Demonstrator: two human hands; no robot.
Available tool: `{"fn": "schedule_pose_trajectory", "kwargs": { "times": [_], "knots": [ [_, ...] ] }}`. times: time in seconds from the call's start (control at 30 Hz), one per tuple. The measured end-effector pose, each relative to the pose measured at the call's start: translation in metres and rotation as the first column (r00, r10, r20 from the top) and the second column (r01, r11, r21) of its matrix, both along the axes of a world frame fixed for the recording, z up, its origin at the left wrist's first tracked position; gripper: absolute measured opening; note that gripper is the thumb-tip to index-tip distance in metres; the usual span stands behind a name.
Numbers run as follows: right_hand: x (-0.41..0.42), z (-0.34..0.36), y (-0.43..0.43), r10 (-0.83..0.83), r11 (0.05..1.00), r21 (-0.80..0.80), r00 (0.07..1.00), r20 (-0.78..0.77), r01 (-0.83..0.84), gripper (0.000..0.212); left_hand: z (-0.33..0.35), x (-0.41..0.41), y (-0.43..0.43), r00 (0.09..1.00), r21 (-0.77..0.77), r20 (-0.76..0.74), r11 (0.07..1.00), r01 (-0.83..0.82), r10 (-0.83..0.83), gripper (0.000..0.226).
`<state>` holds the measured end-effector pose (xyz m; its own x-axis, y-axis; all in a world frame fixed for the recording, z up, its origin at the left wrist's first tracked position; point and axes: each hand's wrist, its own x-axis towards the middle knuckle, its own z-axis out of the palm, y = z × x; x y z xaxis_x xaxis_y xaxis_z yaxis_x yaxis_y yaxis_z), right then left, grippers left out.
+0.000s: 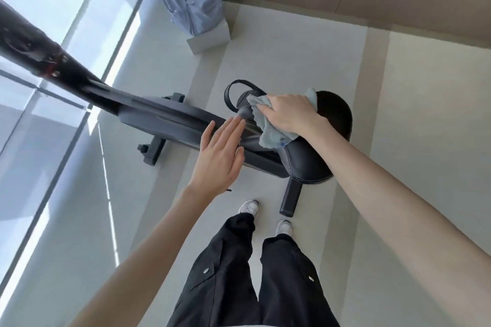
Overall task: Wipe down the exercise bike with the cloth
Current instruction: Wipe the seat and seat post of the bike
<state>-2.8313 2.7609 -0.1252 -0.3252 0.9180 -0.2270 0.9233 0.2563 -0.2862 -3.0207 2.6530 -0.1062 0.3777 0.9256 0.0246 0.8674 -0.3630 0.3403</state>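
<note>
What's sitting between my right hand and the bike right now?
The cloth, pale blue and bunched, lies between the right hand and the exercise bike, spilling out past the hand on both sides. The head view shows it.

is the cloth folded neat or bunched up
Bunched up: the cloth is crumpled under the right hand, with ragged edges hanging over the seat.
</note>
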Motion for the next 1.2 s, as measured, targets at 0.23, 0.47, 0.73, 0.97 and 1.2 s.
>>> {"fn": "schedule_pose_trajectory", "kwargs": {
  "times": [0.23,0.47,0.73,0.97,1.2],
  "knots": [
    [-0.05,0.001,-0.006,0.212,0.968,0.124,0.976,0.056,-0.217,0.035,0.001,-0.019,-0.003,0.993,0.02,0.026,0.993,-0.112,0.112,0.051],
    [-0.029,-0.004,-0.043,0.271,0.941,0.113,0.91,0.314,-0.32,0.07,0.001,-0.018,-0.005,0.99,0.016,0.03,0.99,-0.141,0.141,0.053],
    [0.017,0.007,-0.088,0.296,0.929,0.108,0.886,0.357,-0.353,0.041,0.001,0.002,-0.006,0.994,0.02,0.049,0.995,-0.099,0.098,0.053],
    [0.053,0.013,-0.128,0.288,0.931,0.216,0.956,0.062,-0.295,0.028,0.001,0.022,-0.005,0.997,0.028,0.068,0.999,-0.03,0.028,0.048],
    [0.082,0.008,-0.155,0.011,0.981,0.192,1.0,0.016,-0.014,0.048,-0.002,0.035,0.004,0.998,0.003,-0.012,0.999,0.054,-0.054,0.054]
  ]
}}
